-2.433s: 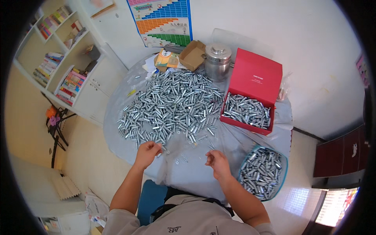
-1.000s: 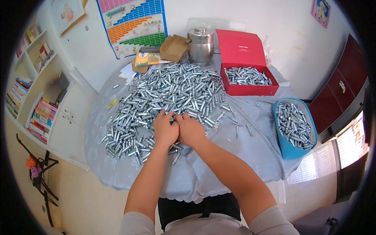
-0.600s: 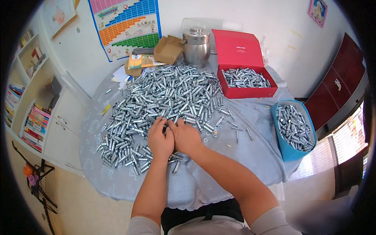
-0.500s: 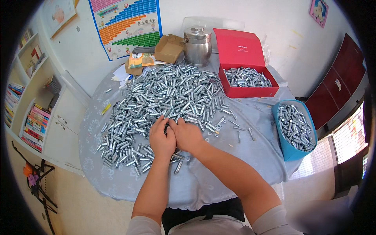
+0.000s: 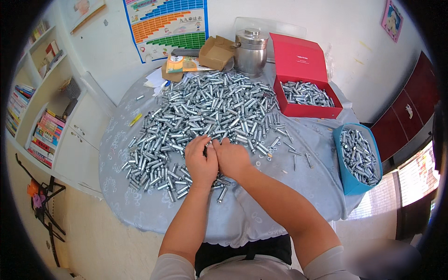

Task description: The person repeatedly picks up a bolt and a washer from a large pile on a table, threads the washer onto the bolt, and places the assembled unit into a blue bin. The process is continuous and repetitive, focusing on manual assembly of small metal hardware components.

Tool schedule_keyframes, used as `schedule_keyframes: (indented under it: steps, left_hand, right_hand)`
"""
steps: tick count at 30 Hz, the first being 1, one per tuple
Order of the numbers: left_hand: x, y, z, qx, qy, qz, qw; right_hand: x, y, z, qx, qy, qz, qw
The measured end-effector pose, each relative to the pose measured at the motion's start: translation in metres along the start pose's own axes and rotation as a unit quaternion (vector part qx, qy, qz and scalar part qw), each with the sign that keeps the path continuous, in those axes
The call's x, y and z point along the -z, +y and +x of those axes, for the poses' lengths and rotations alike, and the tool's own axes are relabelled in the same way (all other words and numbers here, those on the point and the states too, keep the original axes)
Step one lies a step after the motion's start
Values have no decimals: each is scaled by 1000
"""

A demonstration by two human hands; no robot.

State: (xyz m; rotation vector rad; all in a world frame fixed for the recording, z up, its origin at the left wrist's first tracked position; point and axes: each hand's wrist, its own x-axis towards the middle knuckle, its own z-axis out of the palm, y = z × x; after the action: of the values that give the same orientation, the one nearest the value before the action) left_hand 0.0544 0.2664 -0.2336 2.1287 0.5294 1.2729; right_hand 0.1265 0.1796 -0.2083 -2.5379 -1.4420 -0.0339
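Observation:
A broad heap of silvery metal expansion bolts (image 5: 210, 105) covers much of the round table. At its near side my left hand (image 5: 201, 163) and my right hand (image 5: 232, 159) meet, thumbs side by side and fingers curled inward. Both are closed; the hands themselves hide what lies between the fingertips. More bolts lie around my left wrist, and one loose bolt (image 5: 222, 194) rests just below the hands. Right of my right hand are small nuts and washers (image 5: 269, 154) and a few thin separate bolts (image 5: 294, 162).
At the back right stands an open red box (image 5: 311, 111) of bolts; a blue bin (image 5: 357, 186) of bolts sits at the right edge. Behind the heap are a steel canister (image 5: 250, 58), a cardboard box (image 5: 216, 53) and a booklet (image 5: 186, 65). A yellow pen-like object (image 5: 136, 120) lies left.
The whole scene has shifted slightly right in the view. My hands stay together at the same part of the heap, with the fingers slightly repositioned.

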Motion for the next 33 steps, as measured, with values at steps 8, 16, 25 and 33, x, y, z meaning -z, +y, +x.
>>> schedule_keyframes:
  steps: [8, 16, 25, 33]
  left_hand:
    - [4, 5, -2, -18, -6, -1, 1000]
    - [7, 33, 5, 2, -12, -41, 999]
    - [-12, 67, 1, 147, -357, -124, 914]
    - [-21, 91, 26, 270, -421, -241, 831]
  right_hand:
    - [-3, 5, -6, -32, 12, 70, 997]
    - [17, 77, -29, -184, -10, 619, 764]
    - [37, 125, -71, -108, -6, 836, 538]
    - [37, 116, -76, -39, 30, 790, 611]
